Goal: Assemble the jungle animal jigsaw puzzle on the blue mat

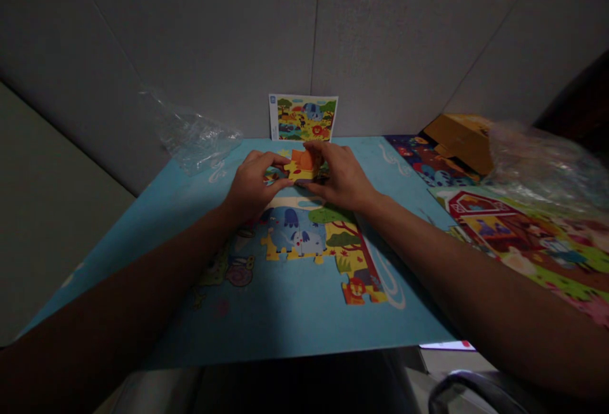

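Both of my hands are at the far middle of the blue table, around a small group of jigsaw pieces (303,165) coloured orange and yellow. My left hand (254,179) grips the pieces' left side between thumb and fingers. From the right, my right hand (343,176) holds the other side, fingers curled over the top and thumb low. How many pieces are in the grip is hard to make out. Just below the hands lies a partly joined jigsaw puzzle (297,236) with blue elephants, trees and, at its lower right, a lion.
A picture card (304,119) leans against the wall behind my hands. Clear plastic wrap (195,138) lies at the back left. On the right are a farm picture (504,230), a dark-blue picture (428,163), an open cardboard box (459,141) and more plastic wrap (547,160).
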`<state>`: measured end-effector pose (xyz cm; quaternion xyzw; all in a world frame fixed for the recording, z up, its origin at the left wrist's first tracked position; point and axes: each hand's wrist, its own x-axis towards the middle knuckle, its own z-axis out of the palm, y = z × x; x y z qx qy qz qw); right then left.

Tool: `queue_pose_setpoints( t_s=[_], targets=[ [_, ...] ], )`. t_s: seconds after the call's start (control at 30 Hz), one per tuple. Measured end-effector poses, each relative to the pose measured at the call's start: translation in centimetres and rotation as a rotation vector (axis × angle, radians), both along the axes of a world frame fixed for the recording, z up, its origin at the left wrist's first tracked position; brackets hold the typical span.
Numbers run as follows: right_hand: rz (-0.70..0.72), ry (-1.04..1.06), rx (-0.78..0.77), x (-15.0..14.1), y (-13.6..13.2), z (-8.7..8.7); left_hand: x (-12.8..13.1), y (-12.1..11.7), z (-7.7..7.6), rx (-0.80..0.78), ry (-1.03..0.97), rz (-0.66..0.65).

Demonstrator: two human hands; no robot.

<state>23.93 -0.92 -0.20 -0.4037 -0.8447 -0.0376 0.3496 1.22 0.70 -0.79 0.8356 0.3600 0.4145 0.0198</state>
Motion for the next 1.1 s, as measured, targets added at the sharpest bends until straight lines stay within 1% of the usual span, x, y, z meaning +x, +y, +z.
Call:
queue_pose_setpoints(
  t_s=[0.4, 0.6, 0.67, 0.73, 0.77, 0.8, 0.87, 0.9, 0.93, 0.97, 1.03, 1.1],
  targets=[
    [-0.009, -0.032, 0.002, 0.2, -0.1, 0.2, -0.1, 0.2, -0.2, 0.028, -0.004, 0.003],
    [-0.025, -0.041, 0.02, 0.4, 0.1, 0.2, 0.2, -0.2, -0.2, -0.031, 0.0, 0.01],
    [-0.061, -0.032, 0.02, 0.7, 0.3, 0.3, 0.6, -0.7, -0.1, -0.044, -0.023, 0.01],
    [-0.142, 0.013, -0.006, 1.2, 0.5, 0.6, 1.0, -1.6, 0.0, -0.047, -0.024, -0.027],
    [-0.197, 0.056, -0.045, 1.6, 0.5, 1.0, 1.2, -2.0, 0.0, -0.045, -0.001, -0.082],
    [-0.256, 0.109, -0.103, 1.9, 0.4, 1.4, 1.4, -2.5, 0.1, -0.046, 0.041, -0.172],
    [-0.342, 0.215, -0.277, 2.7, 0.0, 2.6, 1.6, -3.3, 0.1, -0.07, 0.16, -0.414],
    [-0.35, 0.247, -0.384, 3.1, -0.3, 3.4, 1.7, -3.6, 0.1, -0.098, 0.226, -0.523],
    [-0.321, 0.255, -0.504, 3.5, -0.8, 4.1, 1.7, -3.8, 0.1, -0.13, 0.287, -0.6],
    [-0.251, 0.236, -0.635, 3.8, -1.3, 4.9, 1.7, -3.9, 0.0, -0.166, 0.342, -0.643],
    [-0.047, 0.126, -0.9, 4.1, -2.3, 6.1, 1.6, -4.0, 0.0, -0.216, 0.42, -0.662],
    [0.122, -0.041, -1.167, 3.9, -3.2, 6.7, 1.5, -3.8, -0.1, -0.22, 0.445, -0.667]
  ],
)
